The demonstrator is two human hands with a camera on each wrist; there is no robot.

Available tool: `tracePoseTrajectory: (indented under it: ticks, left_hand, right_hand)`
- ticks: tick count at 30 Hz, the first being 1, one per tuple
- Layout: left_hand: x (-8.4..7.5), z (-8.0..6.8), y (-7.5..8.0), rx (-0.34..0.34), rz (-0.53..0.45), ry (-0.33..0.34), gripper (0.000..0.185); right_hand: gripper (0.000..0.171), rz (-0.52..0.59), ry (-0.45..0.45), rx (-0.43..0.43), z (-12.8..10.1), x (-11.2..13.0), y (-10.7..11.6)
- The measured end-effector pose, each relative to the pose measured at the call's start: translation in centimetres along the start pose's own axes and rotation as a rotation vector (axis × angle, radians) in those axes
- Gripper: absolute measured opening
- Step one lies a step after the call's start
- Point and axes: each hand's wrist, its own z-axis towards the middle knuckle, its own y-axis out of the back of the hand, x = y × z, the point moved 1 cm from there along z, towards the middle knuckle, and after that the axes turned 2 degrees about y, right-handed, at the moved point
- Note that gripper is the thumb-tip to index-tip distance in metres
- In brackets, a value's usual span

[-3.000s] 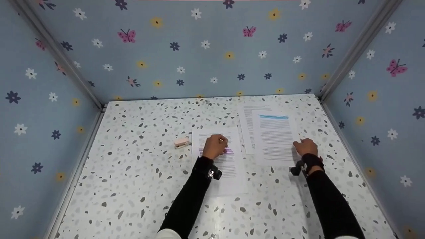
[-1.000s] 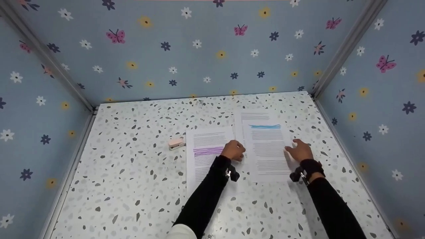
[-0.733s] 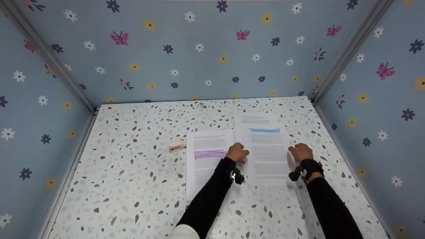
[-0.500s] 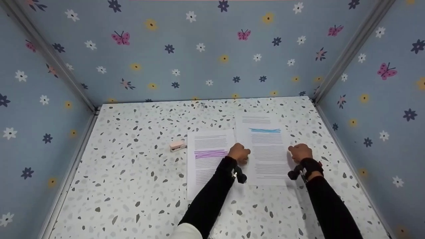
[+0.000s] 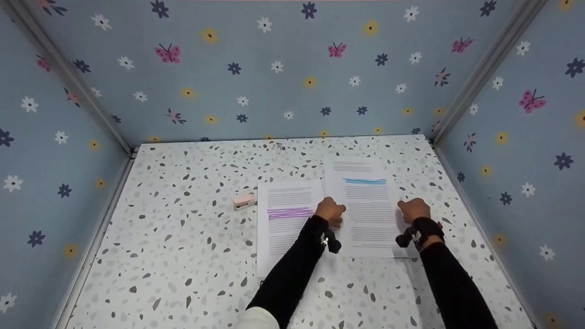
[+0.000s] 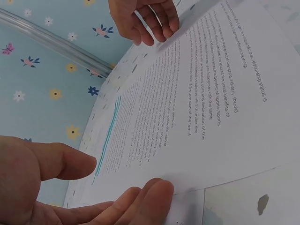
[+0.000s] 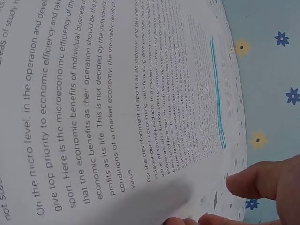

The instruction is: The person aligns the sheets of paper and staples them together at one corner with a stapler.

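A printed sheet with a blue highlighter mark (image 5: 369,214) lies on the table between my hands. My left hand (image 5: 331,211) is at its left edge, thumb apart from the fingers in the left wrist view, fingertips (image 6: 157,197) at the paper's edge. My right hand (image 5: 415,210) is at the right edge; the right wrist view shows its thumb (image 7: 255,180) apart from its fingers, which are partly cut off. Another printed sheet (image 5: 352,165) lies partly under the blue-marked one. The purple-marked sheet (image 5: 285,233) lies to the left, partly covered by my left forearm.
A small pink stapler (image 5: 244,201) lies left of the purple-marked sheet. The speckled table (image 5: 183,228) is bounded by patterned panels (image 5: 283,91) at the back and both sides.
My left hand has moved right, from over the purple-marked sheet to the blue-marked sheet's left edge. The blue-marked sheet has slid toward me, then stayed nearly still over the last half second.
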Motion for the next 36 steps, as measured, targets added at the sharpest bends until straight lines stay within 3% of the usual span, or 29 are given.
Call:
tracePoseTrajectory:
  ticks: [6,13,18,23,29,32,36]
  left_hand:
    - [0.0,-0.3,-0.4,0.016,-0.034,0.014,0.032]
    - [0.0,-0.3,-0.5,0.020,-0.021,0.010,0.025]
    - [-0.1,0.2,-0.4,0.002,0.018,-0.008,0.018]
    - [-0.1,0.9,-0.5,-0.021,0.077,-0.021,0.015]
    - [-0.1,1.2,-0.5,-0.003,0.086,0.004,0.026]
    - [0.1,1.3,-0.5,-0.001,0.091,0.009,0.029]
    - [0.2,1.6,-0.5,-0.007,0.116,-0.007,0.009]
  right_hand:
    - [0.035,0.034,-0.029,0.069,-0.2,-0.2,0.1]
    - [0.048,0.066,0.064,0.053,-1.8,-0.3,0.4]
    - [0.045,0.084,0.096,0.028,-1.0,-0.9,0.1]
    - [0.051,0.060,0.068,0.052,-0.2,-1.3,-0.1]
    - [0.023,0.058,0.083,0.055,-0.1,-1.2,0.1]
    - [0.026,0.050,0.129,0.058,-0.2,-1.2,0.5]
    - [0.038,0.034,0.160,0.078,-0.5,-1.3,0.9]
